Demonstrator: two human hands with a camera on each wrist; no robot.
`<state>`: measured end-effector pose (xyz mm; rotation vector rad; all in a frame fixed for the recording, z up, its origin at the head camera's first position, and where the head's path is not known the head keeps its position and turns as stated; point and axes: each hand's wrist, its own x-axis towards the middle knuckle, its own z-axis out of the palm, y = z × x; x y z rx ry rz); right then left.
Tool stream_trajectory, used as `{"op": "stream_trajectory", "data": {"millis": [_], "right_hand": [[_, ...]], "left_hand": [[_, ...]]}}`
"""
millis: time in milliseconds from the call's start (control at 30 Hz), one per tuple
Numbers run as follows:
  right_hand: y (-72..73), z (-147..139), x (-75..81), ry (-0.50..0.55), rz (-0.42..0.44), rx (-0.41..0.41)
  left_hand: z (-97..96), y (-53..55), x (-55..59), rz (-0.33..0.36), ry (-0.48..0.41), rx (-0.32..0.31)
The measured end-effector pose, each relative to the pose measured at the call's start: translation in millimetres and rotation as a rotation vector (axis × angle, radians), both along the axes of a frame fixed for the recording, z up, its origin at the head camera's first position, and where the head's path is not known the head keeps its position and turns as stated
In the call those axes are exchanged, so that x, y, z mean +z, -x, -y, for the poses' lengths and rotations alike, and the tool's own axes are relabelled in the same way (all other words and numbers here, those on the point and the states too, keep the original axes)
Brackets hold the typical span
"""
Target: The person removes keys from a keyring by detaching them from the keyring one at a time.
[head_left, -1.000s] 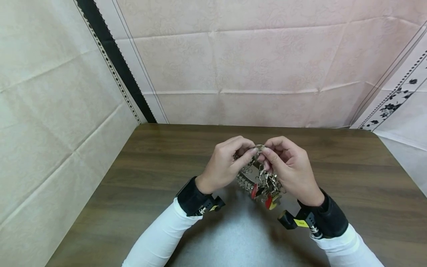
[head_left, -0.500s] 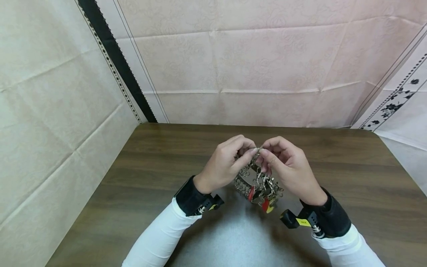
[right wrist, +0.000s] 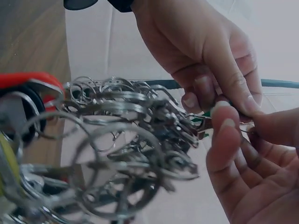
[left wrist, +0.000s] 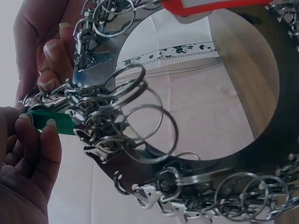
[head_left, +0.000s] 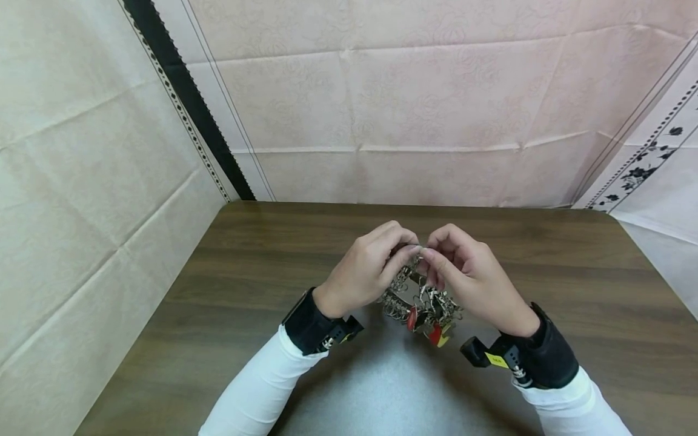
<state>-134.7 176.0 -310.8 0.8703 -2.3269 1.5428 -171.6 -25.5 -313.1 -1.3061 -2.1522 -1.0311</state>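
Observation:
My left hand (head_left: 362,263) and right hand (head_left: 474,275) meet fingertip to fingertip, both pinching at a small metal key ring (right wrist: 247,130) mostly hidden by the fingers. Beneath them hangs a bunch of metal clasps with split rings (left wrist: 176,133), fixed around a flat ring-shaped metal plate (left wrist: 282,133) with a large round hole. A green tag (left wrist: 58,123) lies right at the fingertips in the left wrist view. Red tags (head_left: 412,318) and a yellow tag (head_left: 443,341) dangle at the lower side of the bunch.
A brown wood-grain table (head_left: 262,272) lies under the hands, with a bright reflection near the front. Pale patterned cloth (head_left: 436,109) hangs behind its far edge and along both sides. Each wrist wears a black strap (head_left: 308,324) with a small camera.
The ring that showed between the fingertips is now nearly covered. My right hand has shifted slightly left and down, and the bunch has swung a little left.

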Motion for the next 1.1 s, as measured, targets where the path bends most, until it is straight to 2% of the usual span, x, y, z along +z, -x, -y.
{"op": "stream_trajectory", "data": {"millis": [200,367,667,1100], "right_hand": [[1.2,-3.5,-0.1,-0.071,-0.034,0.046],[1.6,-5.2,-0.8,-0.079,-0.057,0.066],[1.0,-1.3,-0.8,-0.019,-0.068,0.05],[-1.8,0.4,-2.2,0.047,-0.053,0.051]], "left_hand": [[-0.5,0.0,-0.1,-0.021,0.026,-0.005],[-1.4,0.4,-0.8,-0.014,0.012,-0.019],[-1.6,3.7,-3.0,-0.013,-0.074,-0.05],[-1.0,6.0,-5.3,-0.044,-0.084,-0.033]]}}
